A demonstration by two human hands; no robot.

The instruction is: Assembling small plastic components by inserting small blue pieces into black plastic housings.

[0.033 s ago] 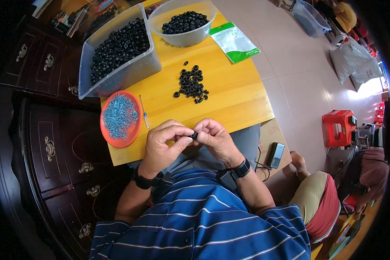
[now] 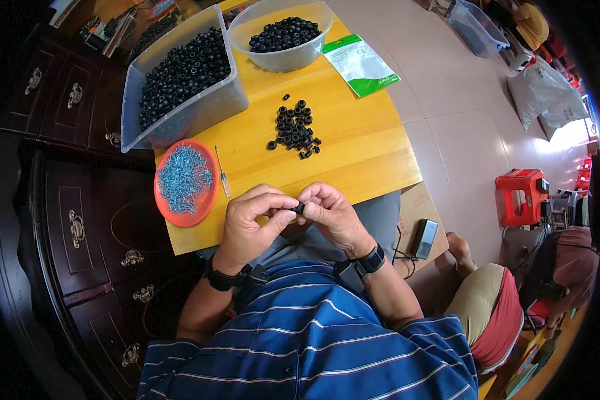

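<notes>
I've got left hand (image 2: 252, 215) and right hand (image 2: 332, 215) pinching one small round black piece (image 2: 299, 209) between them; ahead, black ring-shaped pieces (image 2: 289, 127) dot the yellow wooden worktop (image 2: 363, 147), finished or waiting, I can't tell.

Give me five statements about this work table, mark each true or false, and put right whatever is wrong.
1. The left hand and right hand meet at one small black piece. True.
2. The orange-red dish is filled with black rings. False: it holds small bluish pieces.
3. A thin tool lies on the yellow table, just right of the dish. True.
4. The green-and-white packet lies left of the loose black pile. False: it lies to the right, farther from the person.
5. The clear round tub contains black pieces. True.
</notes>
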